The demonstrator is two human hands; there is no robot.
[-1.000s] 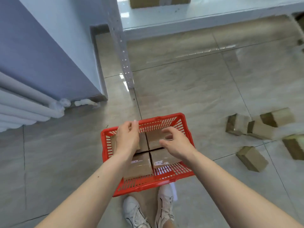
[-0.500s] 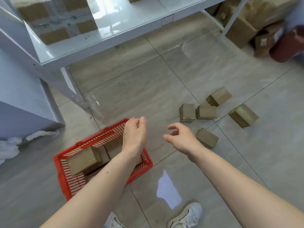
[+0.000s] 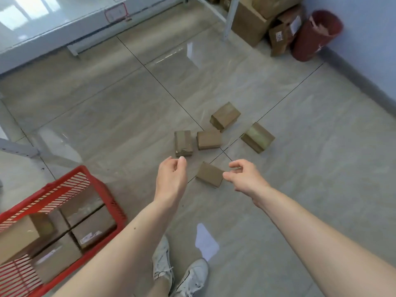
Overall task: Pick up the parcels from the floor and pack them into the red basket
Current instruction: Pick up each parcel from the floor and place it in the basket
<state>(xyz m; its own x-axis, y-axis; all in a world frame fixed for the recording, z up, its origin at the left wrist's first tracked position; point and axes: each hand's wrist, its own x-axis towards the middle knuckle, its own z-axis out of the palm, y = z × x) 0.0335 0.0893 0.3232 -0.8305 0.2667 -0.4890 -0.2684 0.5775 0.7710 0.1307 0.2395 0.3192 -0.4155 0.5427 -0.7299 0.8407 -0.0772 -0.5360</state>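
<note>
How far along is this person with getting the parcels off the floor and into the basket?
Partly done. The red basket already holds several brown parcels. Neither hand holds anything: the left hand and right hand reach out with loosely curled fingers either side of the nearest floor parcel, a likely next pick. Four more lie beyond it, so five are left.

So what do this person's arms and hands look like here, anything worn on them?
Both forearms are bare, with no sleeves in view. The left hand and right hand wear no gloves, and no rings, watch or wristband show. A small dark mole marks the left forearm. Lower down, white lace-up sneakers are on the feet.
</note>
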